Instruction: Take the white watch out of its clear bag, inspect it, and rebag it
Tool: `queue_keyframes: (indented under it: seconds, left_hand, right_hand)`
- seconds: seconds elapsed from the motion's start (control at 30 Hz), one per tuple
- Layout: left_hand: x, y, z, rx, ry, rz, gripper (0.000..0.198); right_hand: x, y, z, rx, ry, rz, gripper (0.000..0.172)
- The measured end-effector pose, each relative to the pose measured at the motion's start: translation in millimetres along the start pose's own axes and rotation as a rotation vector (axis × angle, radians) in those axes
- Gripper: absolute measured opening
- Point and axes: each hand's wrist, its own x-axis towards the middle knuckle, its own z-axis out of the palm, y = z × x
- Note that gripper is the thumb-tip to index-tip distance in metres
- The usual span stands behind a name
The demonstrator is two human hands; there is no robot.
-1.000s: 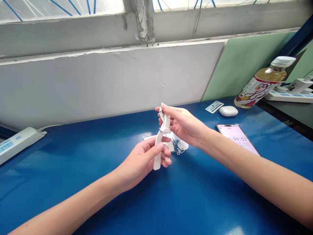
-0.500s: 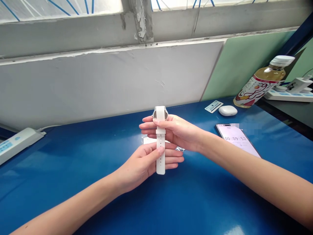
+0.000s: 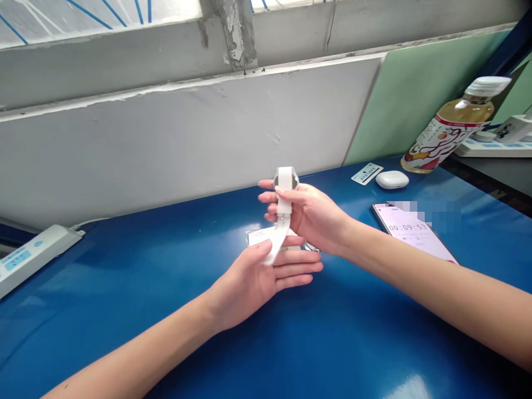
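A white wristwatch (image 3: pixel 285 180) is held up over the table, its round case at the top and its strap hanging down. My right hand (image 3: pixel 318 213) grips it below the case, thumb across the strap and fingers behind. The strap's lower end bends leftward against the thumb side of my left hand (image 3: pixel 253 282). That hand is open, its palm showing and its fingers stretched out to the right. Behind the hands, a flat white packet (image 3: pixel 255 236) with shiny clear edges lies on the table, partly covered.
The blue table (image 3: pixel 145 277) meets a wall at the back. On its right are a phone (image 3: pixel 409 230) showing a timer, a white earbud case (image 3: pixel 392 179), a card (image 3: pixel 367 174) and a drink bottle (image 3: pixel 453 133). A power strip (image 3: pixel 37 255) lies on the left.
The strap end has gone from hanging straight under my left thumb to bending left. My left fingers have spread. The watch and right hand sit slightly higher and farther right in view.
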Motion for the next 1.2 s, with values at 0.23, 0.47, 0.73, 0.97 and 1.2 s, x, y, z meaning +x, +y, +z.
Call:
queue_keyframes:
  seconds: [0.23, 0.47, 0.73, 0.97, 1.2]
  left_hand:
    - [-3.6, -3.5, 1.8, 0.027, -0.03, 0.014, 0.065]
    - [1.7, 6.3, 0.6, 0.098, 0.093, 0.172, 0.033]
    - [3.5, 6.0, -0.8, 0.213, 0.245, 0.152, 0.019]
    - [0.9, 1.8, 1.8, 0.243, 0.259, 0.094, 0.03]
    - [1.1, 0.0, 2.9, 0.263, 0.311, -0.055, 0.036]
  right_hand:
    - [-2.3, -11.2, 4.2, 0.074, 0.092, -0.184, 0.036]
    - [-10.7, 1.5, 6.7, -0.208, -0.025, -0.226, 0.029]
    - [-11.4, 9.0, 3.6, -0.616, -0.029, -0.442, 0.023]
    - [-2.8, 7.6, 2.8, -0.22, -0.048, -0.044, 0.032]
    - [-4.2, 1.7, 3.3, -0.079, -0.098, 0.217, 0.048]
